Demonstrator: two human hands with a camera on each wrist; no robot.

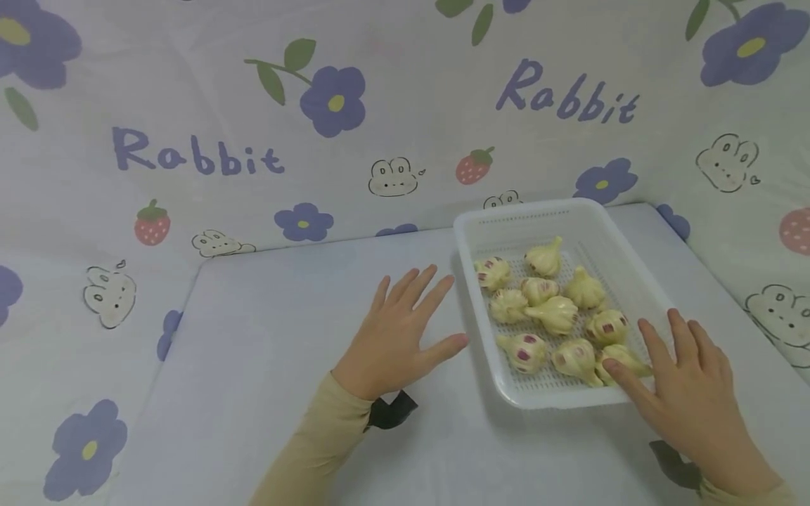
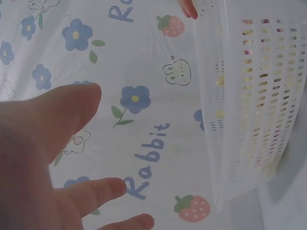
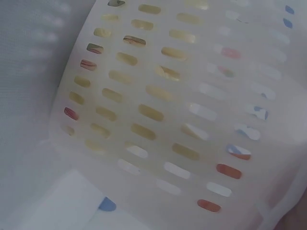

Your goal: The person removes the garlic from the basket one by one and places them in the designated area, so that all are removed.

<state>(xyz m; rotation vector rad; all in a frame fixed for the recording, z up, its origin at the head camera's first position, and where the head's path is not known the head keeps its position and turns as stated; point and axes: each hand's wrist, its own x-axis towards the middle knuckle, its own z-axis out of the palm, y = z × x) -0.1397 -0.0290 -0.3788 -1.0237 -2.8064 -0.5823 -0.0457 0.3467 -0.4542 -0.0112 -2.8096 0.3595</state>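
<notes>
A white plastic basket (image 1: pixel 538 402) with slotted walls stands at the right, holding several pale garlic bulbs (image 1: pixel 555 314) with purple patches. My left hand (image 1: pixel 395 344) is spread beside the basket's left wall, its thumb pointing toward the rim. In the left wrist view, that hand's fingers (image 2: pixel 108 191) are apart and hold nothing. My right hand (image 1: pixel 692 390) is at the front right corner, fingers extended across the right rim and thumb over the nearest bulbs. The slotted wall (image 3: pixel 144 96) fills most of the right wrist view, yellowish bulbs showing through; most of the right hand is hidden there.
A pale cloth covers the table (image 1: pixel 272 365). Behind and at both sides hangs a white sheet (image 1: pixel 411 91) printed with flowers, rabbits and strawberries. The basket's far end is close to the back sheet. Dark straps (image 1: pixel 392 411) show at the wrists.
</notes>
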